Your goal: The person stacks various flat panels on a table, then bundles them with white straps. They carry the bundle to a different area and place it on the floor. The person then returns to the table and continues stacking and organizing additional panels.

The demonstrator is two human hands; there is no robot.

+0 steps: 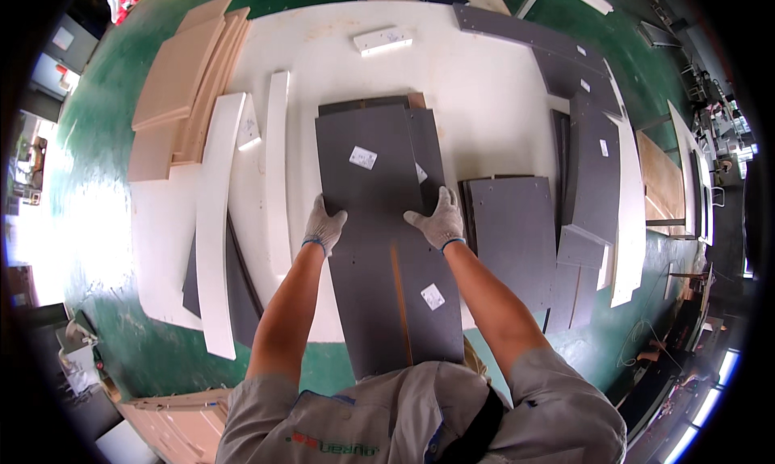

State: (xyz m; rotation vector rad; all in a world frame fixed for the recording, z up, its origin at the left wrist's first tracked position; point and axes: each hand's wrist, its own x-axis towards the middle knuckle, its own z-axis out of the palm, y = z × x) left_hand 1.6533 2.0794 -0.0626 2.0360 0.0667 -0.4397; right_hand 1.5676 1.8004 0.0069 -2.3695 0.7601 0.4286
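Observation:
My left hand (324, 226), in a pale knit glove with a blue cuff, grips the left edge of a dark grey panel (371, 193). On the opposite side my right hand (438, 220), gloved the same way, has its thumb over the panels and its fingers along their right edge. The gripped panel bears a white label (363, 157) and overlaps other dark panels (427, 145) beneath its far and right edges. Closer to my body lies a grey panel with a brown lengthwise groove (400, 302) and another white label (433, 296).
A white worktable (484, 92) carries everything. White strips (216, 222) and tan boards (178, 76) lie at left. Grey panels (513, 230) are stacked at right, with long grey pieces (593, 149) beyond. A small white block (383, 41) sits far back. The floor (105, 246) is green.

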